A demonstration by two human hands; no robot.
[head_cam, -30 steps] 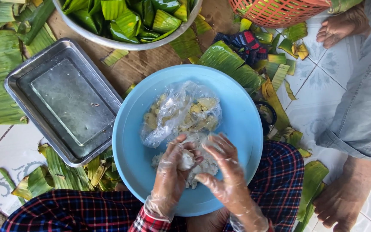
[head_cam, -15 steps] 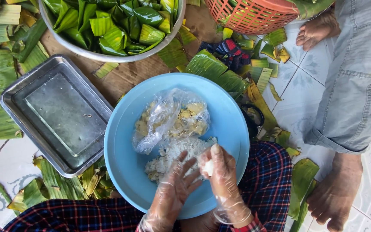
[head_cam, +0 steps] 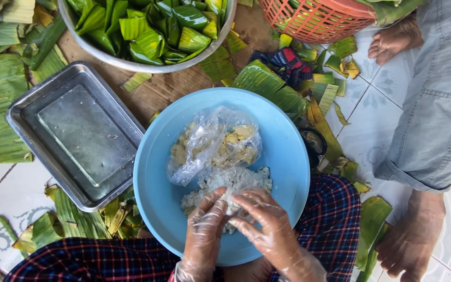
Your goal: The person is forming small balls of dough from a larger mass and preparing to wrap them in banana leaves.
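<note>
A light blue bowl [head_cam: 283, 151] rests on my lap. Inside it lies a clear plastic bag [head_cam: 212, 143] of yellowish filling, with a heap of white sticky rice [head_cam: 238, 180] just below the bag. My left hand [head_cam: 204, 235] and my right hand [head_cam: 267, 230], both in thin clear plastic gloves, meet over the near edge of the rice. Their fingertips pinch a small lump of rice [head_cam: 232, 201] between them.
A shallow metal tray [head_cam: 79, 133] sits left of the bowl. A big metal basin of folded banana-leaf pieces [head_cam: 152, 28] stands at the top, an orange plastic basket [head_cam: 319, 18] top right. Leaf scraps [head_cam: 79, 219] litter the tiled floor. Another person's bare feet [head_cam: 411, 240] and grey trouser leg are at the right.
Both hands have stayed at the near side of the bowl, working the rice between the fingers. The view has shifted slightly, showing more of the basin of leaves at the top.
</note>
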